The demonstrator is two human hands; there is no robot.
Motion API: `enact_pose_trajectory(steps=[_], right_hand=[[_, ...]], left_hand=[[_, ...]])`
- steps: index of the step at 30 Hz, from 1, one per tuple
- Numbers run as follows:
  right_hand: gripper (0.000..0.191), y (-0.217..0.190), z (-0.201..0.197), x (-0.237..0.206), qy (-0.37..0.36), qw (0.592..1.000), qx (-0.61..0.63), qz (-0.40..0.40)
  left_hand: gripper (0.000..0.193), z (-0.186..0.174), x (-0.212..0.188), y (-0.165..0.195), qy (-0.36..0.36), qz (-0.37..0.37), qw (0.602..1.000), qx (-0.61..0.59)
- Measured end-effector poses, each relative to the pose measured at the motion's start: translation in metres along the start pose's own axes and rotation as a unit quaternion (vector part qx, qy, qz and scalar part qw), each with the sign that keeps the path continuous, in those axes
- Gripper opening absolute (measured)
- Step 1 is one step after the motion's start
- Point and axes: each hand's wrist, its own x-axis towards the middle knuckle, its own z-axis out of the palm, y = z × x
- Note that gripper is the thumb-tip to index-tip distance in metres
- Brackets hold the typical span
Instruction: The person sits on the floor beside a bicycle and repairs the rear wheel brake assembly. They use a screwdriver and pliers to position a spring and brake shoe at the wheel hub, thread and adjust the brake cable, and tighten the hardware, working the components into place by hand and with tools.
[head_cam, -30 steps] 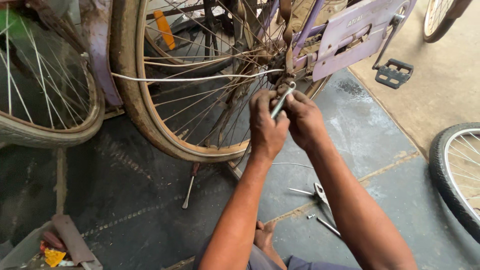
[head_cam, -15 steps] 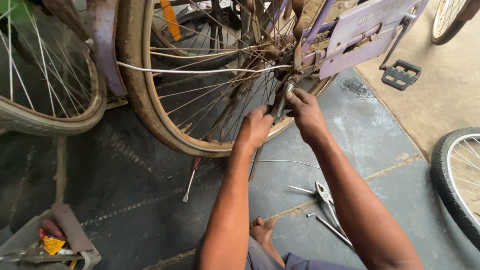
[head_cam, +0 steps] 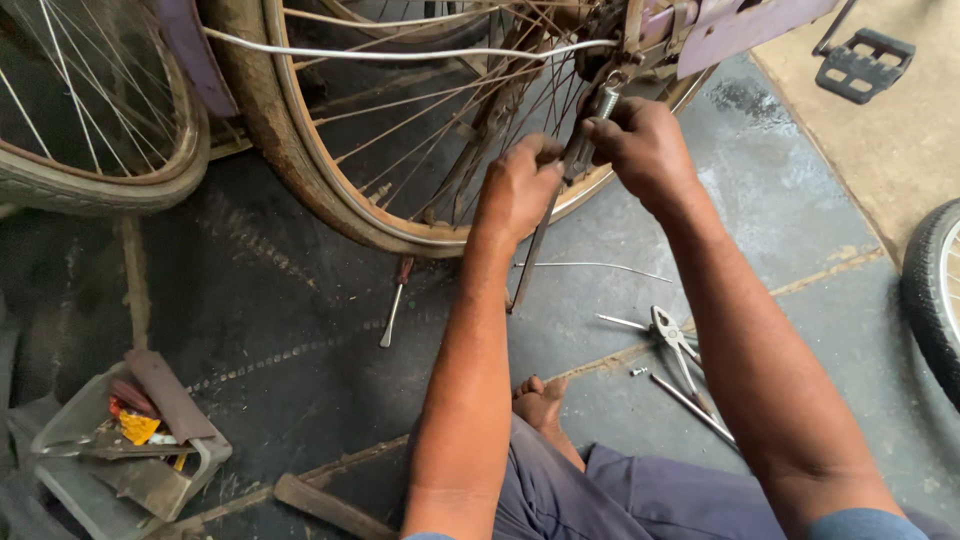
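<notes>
A bicycle's rear wheel (head_cam: 300, 190) with a worn tan tyre and thin spokes stands upright in front of me. My right hand (head_cam: 645, 150) grips a metal wrench (head_cam: 590, 135) set on the axle nut at the hub. My left hand (head_cam: 515, 185) is closed around a long thin metal rod (head_cam: 530, 260) that slants down from the hub toward the floor. Both hands work close together just beside the rim. A lilac chain guard (head_cam: 740, 30) sits above my right hand.
Pliers (head_cam: 675, 340), a loose metal rod (head_cam: 695, 405) and a screwdriver (head_cam: 395, 300) lie on the dark floor. A grey tray of scraps (head_cam: 120, 450) sits at the lower left. Another wheel (head_cam: 100, 130) stands left, a tyre (head_cam: 935, 290) right, a pedal (head_cam: 860, 60) upper right.
My left hand has slid down from the hub onto the slanting rod. My right hand stays at the axle with the wrench. The view has shifted closer to the wheel.
</notes>
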Motion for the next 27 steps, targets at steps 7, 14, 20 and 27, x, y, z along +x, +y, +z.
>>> enact_pose_trajectory(steps=[7,14,20,27], right_hand=[[0.018,0.021,-0.003,0.004,-0.023,0.994,0.106,0.025],[0.016,0.018,0.000,0.008,-0.016,0.994,0.099,0.035],[0.024,0.006,0.003,0.005,-0.033,0.977,0.178,0.111],[0.025,-0.010,0.013,-0.001,-0.022,0.954,0.263,0.142]], left_hand=[[0.067,0.021,-0.003,-0.042,-0.079,-0.069,0.994,0.040],[0.061,0.017,-0.008,-0.047,-0.145,-0.079,0.974,0.156],[0.064,-0.082,-0.033,0.027,-0.033,-0.090,0.969,0.227],[0.048,-0.095,-0.043,0.085,0.005,-0.073,0.957,0.279]])
